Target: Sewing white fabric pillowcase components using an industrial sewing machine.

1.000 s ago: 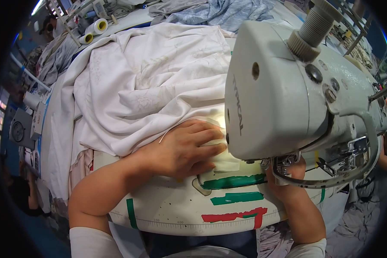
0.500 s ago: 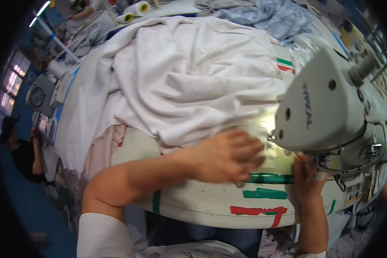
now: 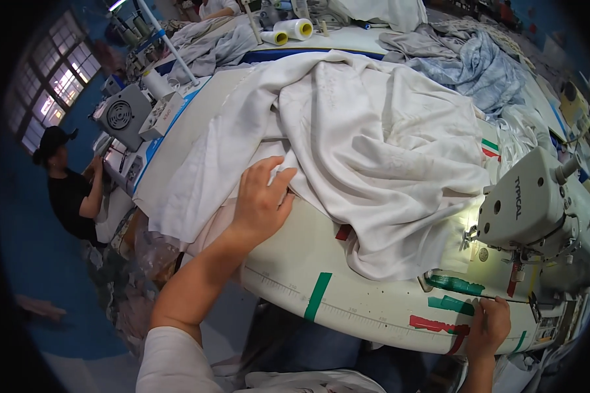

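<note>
A large white cloth [image 3: 347,124] lies in loose folds over the pale sewing table [image 3: 367,308]. Its right-hand part reaches the lit needle area of a white sewing machine [image 3: 524,203]. My left hand [image 3: 262,203] is over the cloth's near left edge, fingers bent and apart, with nothing visible in it; whether the fingertips touch the cloth I cannot tell. Close to the table's front edge, below the machine head, my right hand [image 3: 490,326] rests beside strips of red tape [image 3: 439,325] and green tape [image 3: 451,304]. Its fingers point forward, and I see nothing held.
Grey-blue fabric [image 3: 482,69] is heaped at the back right. White thread cones [image 3: 295,29] with yellow ends stand on the table beyond. At left, a person in black [image 3: 72,190] works near a grey box with a round vent [image 3: 119,115].
My left hand has gone from beside the needle to the cloth's left part. My right hand has drawn back from under the machine head toward the front edge. The view has turned left.
</note>
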A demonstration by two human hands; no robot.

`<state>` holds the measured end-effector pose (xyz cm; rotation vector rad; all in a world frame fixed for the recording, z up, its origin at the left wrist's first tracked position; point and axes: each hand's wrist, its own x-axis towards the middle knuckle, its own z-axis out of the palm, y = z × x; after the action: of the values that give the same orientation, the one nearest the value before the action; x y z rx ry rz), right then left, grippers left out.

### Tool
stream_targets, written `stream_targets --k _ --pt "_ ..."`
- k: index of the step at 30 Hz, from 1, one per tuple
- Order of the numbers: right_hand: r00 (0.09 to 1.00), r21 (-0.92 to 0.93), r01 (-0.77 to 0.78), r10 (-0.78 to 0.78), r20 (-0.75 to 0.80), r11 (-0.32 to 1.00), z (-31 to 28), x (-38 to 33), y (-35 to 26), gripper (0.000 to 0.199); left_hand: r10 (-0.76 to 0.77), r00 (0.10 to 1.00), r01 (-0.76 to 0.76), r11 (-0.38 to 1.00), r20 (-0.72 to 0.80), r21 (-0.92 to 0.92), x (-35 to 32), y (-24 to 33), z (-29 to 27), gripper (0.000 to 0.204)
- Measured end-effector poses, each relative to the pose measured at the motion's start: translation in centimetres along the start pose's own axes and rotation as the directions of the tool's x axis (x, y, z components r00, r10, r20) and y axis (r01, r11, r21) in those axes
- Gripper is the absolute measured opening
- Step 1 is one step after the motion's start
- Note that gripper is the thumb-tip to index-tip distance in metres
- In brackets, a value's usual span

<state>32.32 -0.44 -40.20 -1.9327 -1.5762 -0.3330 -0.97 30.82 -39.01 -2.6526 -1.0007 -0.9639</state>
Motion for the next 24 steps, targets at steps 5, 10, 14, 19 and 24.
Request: stream_targets --k 5,10,14,19,24 --pt "1.0 0.011 -0.025 0.025 0.01 1.0 -1.7 -0.2 -2.0 0.015 0.07 0.997 -0.071 0.997 0.018 0.042 1.7 -2.0 2.4 0.036" --pt "0.999 0.049 -0.01 0.012 -0.047 0.999 -3.3 -0.8 -3.6 0.017 -0.318 0.945 0.27 0.626 0.076 -0.731 3.6 -3.2 -3.5 0.016" --pt "0.995 0.114 0.048 -0.038 -0.089 0.992 -3.6 -0.6 -5.5 0.022 -0.418 0.883 0.106 0.622 -0.215 -0.776 1.9 -1.0 -15.8 0.033" --pt "0.966 0.263 0.235 -0.196 -0.167 0.936 -4.5 0.2 -9.4 0.037 0.204 0.953 -0.183 0.977 -0.223 0.109 -6.1 9.3 -29.3 0.037" --pt "0.91 0.398 0.409 -0.401 -0.109 0.821 -6.2 -2.1 -14.8 0.038 0.656 0.428 -0.147 0.729 0.621 -0.669 -6.4 16.5 -31.6 0.036"
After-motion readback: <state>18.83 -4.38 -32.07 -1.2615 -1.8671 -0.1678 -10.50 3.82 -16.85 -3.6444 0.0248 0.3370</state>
